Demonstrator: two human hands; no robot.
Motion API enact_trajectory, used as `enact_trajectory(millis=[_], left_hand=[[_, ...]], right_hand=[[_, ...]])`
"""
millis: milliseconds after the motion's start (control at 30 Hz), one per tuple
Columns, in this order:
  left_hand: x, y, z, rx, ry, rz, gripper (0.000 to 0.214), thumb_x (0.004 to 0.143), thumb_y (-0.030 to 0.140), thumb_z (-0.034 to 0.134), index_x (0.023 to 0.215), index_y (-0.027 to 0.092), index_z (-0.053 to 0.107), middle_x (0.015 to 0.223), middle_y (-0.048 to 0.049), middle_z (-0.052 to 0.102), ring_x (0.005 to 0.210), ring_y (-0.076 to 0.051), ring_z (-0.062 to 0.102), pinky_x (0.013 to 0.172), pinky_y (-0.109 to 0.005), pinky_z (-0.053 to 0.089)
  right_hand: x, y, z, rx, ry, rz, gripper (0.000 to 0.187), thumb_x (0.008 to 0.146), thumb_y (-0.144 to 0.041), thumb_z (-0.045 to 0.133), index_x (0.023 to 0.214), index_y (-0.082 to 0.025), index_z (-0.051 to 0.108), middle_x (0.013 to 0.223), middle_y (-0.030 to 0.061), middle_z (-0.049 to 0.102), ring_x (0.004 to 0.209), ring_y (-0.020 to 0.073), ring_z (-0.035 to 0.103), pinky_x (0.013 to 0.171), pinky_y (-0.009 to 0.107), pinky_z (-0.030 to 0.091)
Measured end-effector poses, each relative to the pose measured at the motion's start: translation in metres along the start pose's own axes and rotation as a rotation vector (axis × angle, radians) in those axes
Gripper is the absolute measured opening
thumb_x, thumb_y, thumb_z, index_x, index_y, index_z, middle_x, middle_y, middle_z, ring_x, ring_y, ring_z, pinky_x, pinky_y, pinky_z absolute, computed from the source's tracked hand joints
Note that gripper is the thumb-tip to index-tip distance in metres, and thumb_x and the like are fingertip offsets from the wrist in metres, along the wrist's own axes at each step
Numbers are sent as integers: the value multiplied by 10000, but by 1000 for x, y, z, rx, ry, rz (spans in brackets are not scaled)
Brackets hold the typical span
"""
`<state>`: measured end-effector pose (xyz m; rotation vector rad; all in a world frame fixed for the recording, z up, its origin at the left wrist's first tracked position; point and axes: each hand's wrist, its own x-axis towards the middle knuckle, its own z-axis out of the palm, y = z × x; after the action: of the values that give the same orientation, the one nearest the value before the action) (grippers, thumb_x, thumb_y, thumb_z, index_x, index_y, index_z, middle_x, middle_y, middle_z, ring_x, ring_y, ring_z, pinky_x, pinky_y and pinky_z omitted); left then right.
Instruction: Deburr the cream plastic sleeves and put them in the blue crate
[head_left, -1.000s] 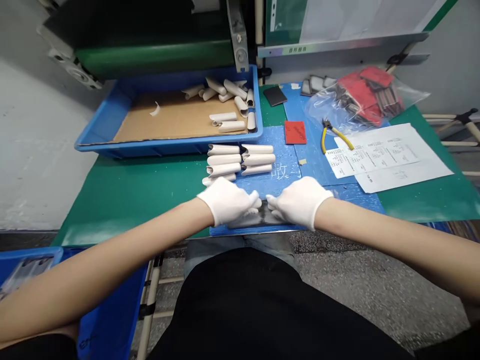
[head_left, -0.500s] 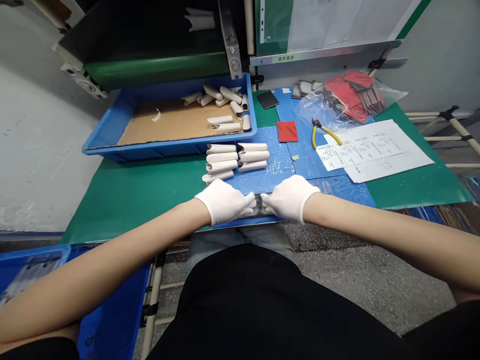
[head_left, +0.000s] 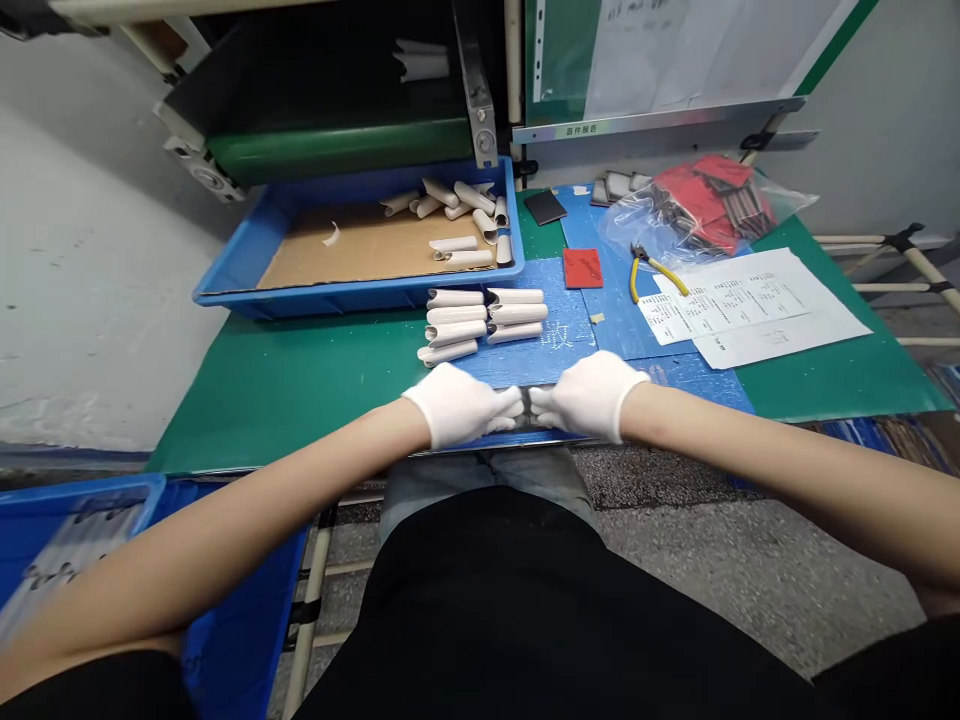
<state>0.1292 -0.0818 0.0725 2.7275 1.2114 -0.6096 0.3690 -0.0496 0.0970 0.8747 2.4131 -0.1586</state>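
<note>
My left hand and my right hand, both in white gloves, face each other at the front edge of the table. Their fingers are curled closed, with a narrow gap between the fingertips. A flat, greyish, shiny thing lies under and between them; the hands cover most of it, so I cannot make out its kind. Just beyond my left hand, several white half-open plastic tubes with notched ends lie in two columns on the blue sheet.
A blue tray lined with cardboard holds more tubes below a green conveyor roller. To the right are a red pad, a black pad, yellow-handled cutters, printed papers and a plastic bag of red pieces.
The view has shifted slightly, so the table appears a little further right. My hands stay closed in the same place at the table edge, fingertips still facing each other.
</note>
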Motion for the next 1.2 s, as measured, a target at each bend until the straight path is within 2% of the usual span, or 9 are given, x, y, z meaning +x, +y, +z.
enact_trajectory(millis=[133,267,367,467,600,767,833,1000,1200], left_hand=[[-31,-9,8,2,-82,-58,340,1098,525,469,1224,303,693,785,-78,772,565,-236,660,599,-291,388],[-51,-15,6,12,-37,-198,419,1104,571,410,1230,296,700,867,-97,794,646,-276,720,637,-326,430],[-46,-15,7,-17,-13,-316,556,1119,620,303,1142,230,698,976,-136,794,770,-334,770,635,-342,438],[-41,-15,18,-32,-23,-361,558,1113,641,344,1156,193,673,1004,-149,783,803,-342,782,589,-318,393],[-39,-16,40,30,0,-282,539,1114,657,360,1229,242,684,887,-93,786,699,-289,763,546,-304,265],[-12,-15,58,41,234,-134,562,1084,746,357,1217,353,736,756,-43,760,668,-229,748,551,-331,121],[-3,-16,60,56,305,-74,563,1071,768,370,1227,372,738,704,-35,742,623,-219,726,554,-343,100],[-7,-25,65,153,407,-33,449,1105,646,442,1032,316,737,581,-11,663,485,-192,622,558,-356,94],[-8,-25,65,91,322,-5,490,1106,674,396,1159,334,744,626,-32,707,518,-197,642,543,-343,116]], right_hand=[[-21,21,20,8,-36,104,477,1097,-580,406,1305,-322,750,933,117,815,775,285,742,668,348,406],[-33,36,33,107,143,164,556,1077,-712,370,1319,-346,710,925,63,810,678,236,669,620,320,322],[-28,38,45,169,232,243,661,1090,-728,270,1181,-255,723,968,95,788,672,233,649,599,326,293],[-25,39,65,192,223,277,669,1092,-728,304,1148,-175,678,929,133,752,662,236,652,569,322,274],[-29,39,92,139,200,244,605,1104,-700,348,1303,-195,617,767,56,715,576,213,621,537,299,186],[3,27,106,24,493,19,656,1112,-735,237,1445,-302,601,813,23,755,551,152,563,559,314,93],[17,26,110,4,562,-42,683,1096,-768,244,1444,-316,620,796,25,757,541,140,527,574,328,85],[17,35,120,42,533,-6,614,1100,-711,352,1375,-285,697,738,48,729,558,148,509,597,348,125],[17,33,116,147,402,-41,640,1094,-698,330,1478,-302,654,788,71,746,636,203,591,603,355,192]])
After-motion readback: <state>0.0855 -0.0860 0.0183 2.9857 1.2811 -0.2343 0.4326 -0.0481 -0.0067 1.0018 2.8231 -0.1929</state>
